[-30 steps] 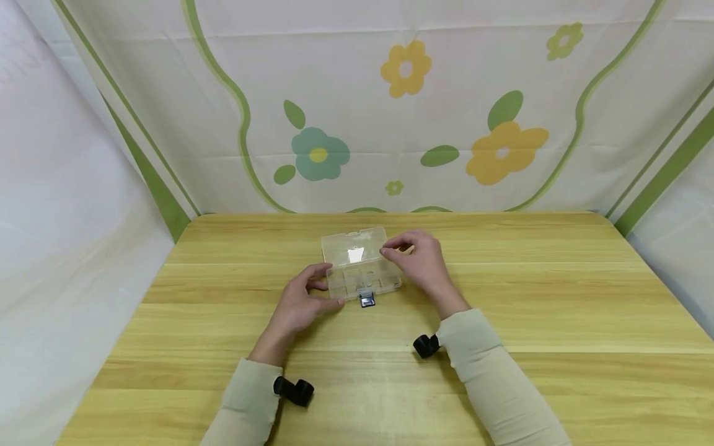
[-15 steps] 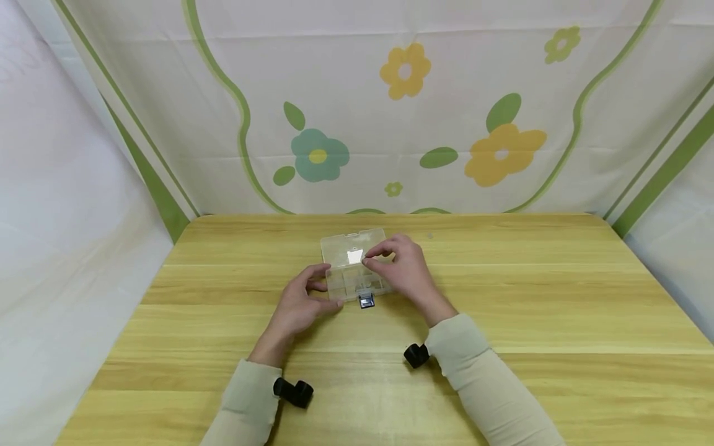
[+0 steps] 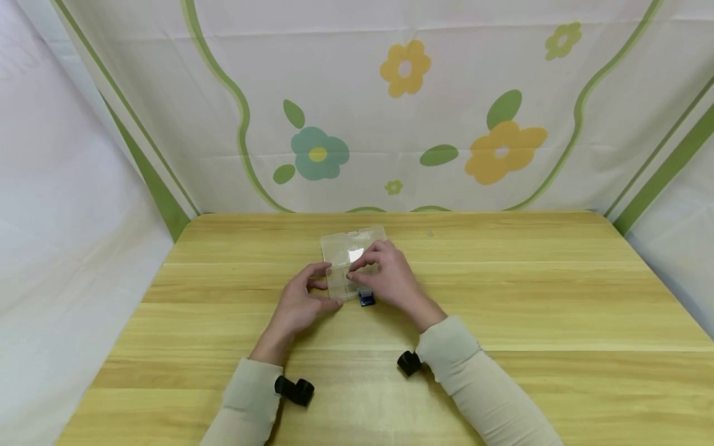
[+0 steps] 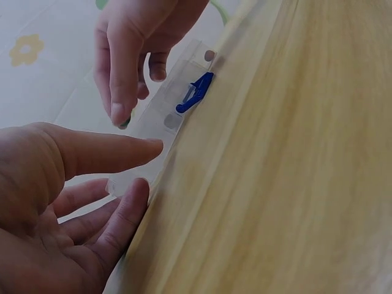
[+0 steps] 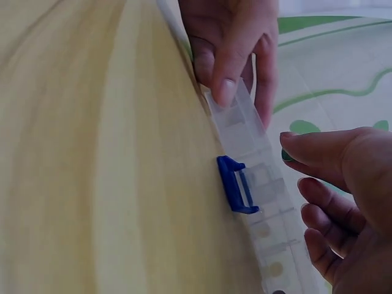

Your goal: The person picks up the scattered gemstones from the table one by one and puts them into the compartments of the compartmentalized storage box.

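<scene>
A small clear plastic compartment box (image 3: 341,286) lies on the wooden table (image 3: 502,297), its lid (image 3: 352,243) folded back and a blue latch (image 3: 366,300) on its front wall. My left hand (image 3: 330,285) grips the box's front left corner between thumb and fingers. My right hand (image 3: 357,272) hovers over the compartments. In the right wrist view it pinches a tiny dark green piece (image 5: 286,156) just above the box (image 5: 257,184), beside the latch (image 5: 233,184). The left wrist view shows the same green piece (image 4: 125,124) at the right hand's fingertips (image 4: 119,110).
A flower-patterned cloth (image 3: 401,124) hangs behind the table, and white cloth (image 3: 67,217) closes the sides. Black wrist cameras (image 3: 294,390) (image 3: 409,362) sit on both sleeves. The table's far edge runs just behind the box lid.
My right hand has moved left from the box's right end to over its middle compartments. The left hand and the box have stayed put.
</scene>
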### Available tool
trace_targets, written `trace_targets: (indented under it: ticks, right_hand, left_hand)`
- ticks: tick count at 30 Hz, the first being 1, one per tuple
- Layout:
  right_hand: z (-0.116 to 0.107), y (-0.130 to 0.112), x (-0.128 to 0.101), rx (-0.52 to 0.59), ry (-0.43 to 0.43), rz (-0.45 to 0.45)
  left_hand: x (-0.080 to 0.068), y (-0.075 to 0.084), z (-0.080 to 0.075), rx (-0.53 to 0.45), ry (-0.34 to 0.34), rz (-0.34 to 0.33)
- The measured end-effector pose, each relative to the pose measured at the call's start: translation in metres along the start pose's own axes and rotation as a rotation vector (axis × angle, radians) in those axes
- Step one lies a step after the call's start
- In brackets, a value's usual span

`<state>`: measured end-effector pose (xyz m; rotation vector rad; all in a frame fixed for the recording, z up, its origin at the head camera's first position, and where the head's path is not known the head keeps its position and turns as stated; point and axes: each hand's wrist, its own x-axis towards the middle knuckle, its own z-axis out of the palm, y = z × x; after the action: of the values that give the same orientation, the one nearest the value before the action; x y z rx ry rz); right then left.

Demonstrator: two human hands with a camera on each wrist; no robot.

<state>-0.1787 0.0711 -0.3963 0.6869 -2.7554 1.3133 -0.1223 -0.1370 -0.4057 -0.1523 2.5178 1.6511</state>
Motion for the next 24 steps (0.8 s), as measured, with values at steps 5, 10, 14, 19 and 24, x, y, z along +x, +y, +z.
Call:
trace_targets:
  ticks: [5,10,14,19,24]
  right_hand:
    - [0.0036,-0.0021,-0.0022,0.007,-0.025,-0.028]
    - [0.006,-0.0039,-0.0025,-0.007,-0.042,-0.06]
    - [0.0075,-0.0035,-0.0022,-0.023,-0.048,-0.074]
    - [0.0087,-0.0025,-0.0024,-0.033,-0.051,-0.096]
    - [0.0091,-0.0023,-0.0029,-0.035,-0.055,-0.094]
  left_hand:
    - [0.0002,-0.0004,-0.0003,-0.012,-0.003,-0.003]
    - [0.0,-0.0007,-0.0007,-0.02,-0.006,-0.005]
    - [-0.0004,-0.0006,-0.0008,-0.02,-0.004,-0.004]
    - [0.0,-0.0006,-0.0008,-0.018,0.001,-0.003]
    - [0.0003,-0.0005,-0.0005,-0.012,0.001,-0.004]
